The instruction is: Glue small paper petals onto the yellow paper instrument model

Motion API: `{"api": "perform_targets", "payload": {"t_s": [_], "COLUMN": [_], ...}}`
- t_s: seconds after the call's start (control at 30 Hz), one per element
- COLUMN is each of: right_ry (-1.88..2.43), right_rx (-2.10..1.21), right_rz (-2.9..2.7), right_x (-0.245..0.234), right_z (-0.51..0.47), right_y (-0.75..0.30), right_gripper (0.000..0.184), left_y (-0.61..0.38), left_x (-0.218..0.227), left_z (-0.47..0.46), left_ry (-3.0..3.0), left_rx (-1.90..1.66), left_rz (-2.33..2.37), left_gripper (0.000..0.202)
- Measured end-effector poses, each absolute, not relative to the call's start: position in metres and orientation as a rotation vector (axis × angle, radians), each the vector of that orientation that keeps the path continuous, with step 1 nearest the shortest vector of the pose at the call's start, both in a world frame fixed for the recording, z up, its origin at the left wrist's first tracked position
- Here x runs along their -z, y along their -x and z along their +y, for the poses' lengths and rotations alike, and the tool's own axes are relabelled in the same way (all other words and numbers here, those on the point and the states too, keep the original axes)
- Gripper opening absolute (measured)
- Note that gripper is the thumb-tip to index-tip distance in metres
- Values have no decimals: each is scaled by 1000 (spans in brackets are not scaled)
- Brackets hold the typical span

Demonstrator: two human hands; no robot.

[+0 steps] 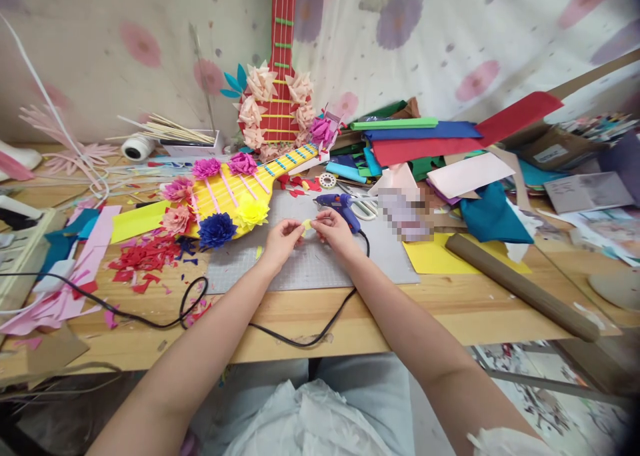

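Note:
My left hand (281,237) and my right hand (332,228) meet over a grey cutting mat (310,269), both pinching a small yellow paper piece (307,225) between their fingertips. A blue glue gun (340,207) lies just behind my right hand, its black cord (310,339) trailing off the table's front edge. To the left lies a yellow paper guitar (235,193) decorated with pink, blue and yellow paper flowers. A yellow flower (251,213) and a dark blue flower (217,229) sit closest to my left hand.
A red paper guitar (280,76) leans on the back wall. Coloured paper sheets (425,139) pile up at the back right, a brown cardboard roll (520,286) lies at the right, and red paper scraps (145,256) litter the left. Scissors (363,206) lie behind the glue gun.

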State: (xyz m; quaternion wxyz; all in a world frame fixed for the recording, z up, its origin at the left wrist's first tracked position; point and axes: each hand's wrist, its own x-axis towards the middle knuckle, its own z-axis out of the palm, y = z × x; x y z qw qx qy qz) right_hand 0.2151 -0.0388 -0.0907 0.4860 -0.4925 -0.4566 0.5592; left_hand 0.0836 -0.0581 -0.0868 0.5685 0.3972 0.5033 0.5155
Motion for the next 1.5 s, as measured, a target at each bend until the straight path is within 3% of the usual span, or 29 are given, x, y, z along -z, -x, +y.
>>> {"api": "perform_targets", "payload": {"t_s": [0.23, 0.4, 0.57, 0.7, 0.87, 1.1, 1.5], "right_ry": [1200, 1417, 1812, 1727, 1791, 1419, 1535], "right_rx": [-1416, -1329, -664, -466, -602, -1173, -1106], "right_rz": [-1119, -1551, -1667, -1854, -1634, -1671, -1797], "right_x": [86, 52, 48, 71, 84, 58, 50], "right_z": [-41, -45, -31, -11, -9, -41, -49], "right_y": [-210, -257, -301, -286, -269, -284, -280], "right_gripper": [42, 35, 41, 39, 39, 38, 39], "left_y": [-85, -79, -78, -79, -78, -79, -77], "left_x": [91, 95, 95, 94, 93, 96, 100], "left_z": [-58, -56, -55, -56, -58, -56, -54], "left_ry": [-887, -868, -873, -869, -873, -860, -874], "left_rx": [-1269, -1322, -1317, -1319, -1328, -1358, -1396], "left_rz": [1164, 1243, 1243, 1267, 1296, 1302, 1288], "left_gripper": [19, 16, 13, 9, 11, 15, 22]}}
